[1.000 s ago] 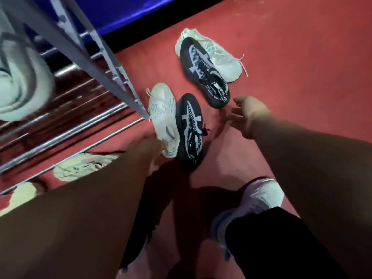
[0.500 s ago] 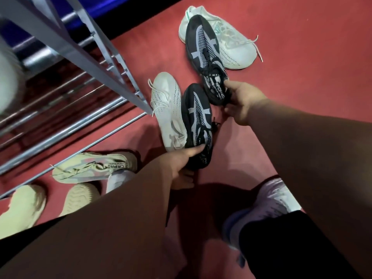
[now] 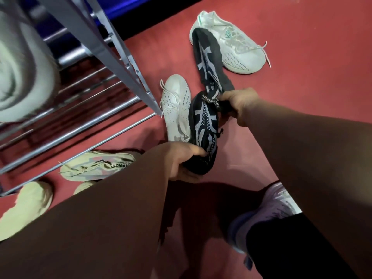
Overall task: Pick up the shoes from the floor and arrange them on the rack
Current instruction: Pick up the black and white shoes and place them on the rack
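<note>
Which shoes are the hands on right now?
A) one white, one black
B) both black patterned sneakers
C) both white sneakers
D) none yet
B: the left hand has a grip on the near black sneaker at its heel, and the right hand holds the far black sneaker; the white sneakers lie untouched.

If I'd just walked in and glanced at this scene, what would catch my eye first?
Two hands, each gripping a black patterned shoe at the centre: the left hand holds the near black shoe, the right hand the far black shoe. White sneakers lie beside them on the red floor, with a metal rack at upper left.
</note>
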`<state>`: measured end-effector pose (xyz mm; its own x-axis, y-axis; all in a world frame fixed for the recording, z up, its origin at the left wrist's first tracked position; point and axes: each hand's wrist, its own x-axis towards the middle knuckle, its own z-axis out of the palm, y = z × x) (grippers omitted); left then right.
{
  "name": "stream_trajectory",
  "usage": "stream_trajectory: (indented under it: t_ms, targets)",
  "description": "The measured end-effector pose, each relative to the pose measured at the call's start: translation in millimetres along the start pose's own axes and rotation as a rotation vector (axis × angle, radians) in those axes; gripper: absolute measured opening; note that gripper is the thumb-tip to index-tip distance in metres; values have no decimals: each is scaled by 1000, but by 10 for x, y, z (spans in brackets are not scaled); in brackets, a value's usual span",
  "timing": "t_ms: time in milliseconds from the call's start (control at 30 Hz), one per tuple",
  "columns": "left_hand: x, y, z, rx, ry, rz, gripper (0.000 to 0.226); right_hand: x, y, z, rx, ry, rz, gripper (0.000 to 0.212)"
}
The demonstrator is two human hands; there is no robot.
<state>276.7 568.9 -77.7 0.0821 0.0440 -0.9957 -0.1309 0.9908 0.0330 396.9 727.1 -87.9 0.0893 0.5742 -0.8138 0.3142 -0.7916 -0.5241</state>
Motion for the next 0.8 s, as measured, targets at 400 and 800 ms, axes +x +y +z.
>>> stream_trajectory:
  t_ms: [400, 800]
  targets:
    - [-1205, -52, -292, 309, 242, 205, 19, -1207, -477, -652, -296, 39, 6, 17]
    - [-3120, -904, -463, 395, 618, 571, 8, -3075, -173, -1035, -127, 78, -197, 13]
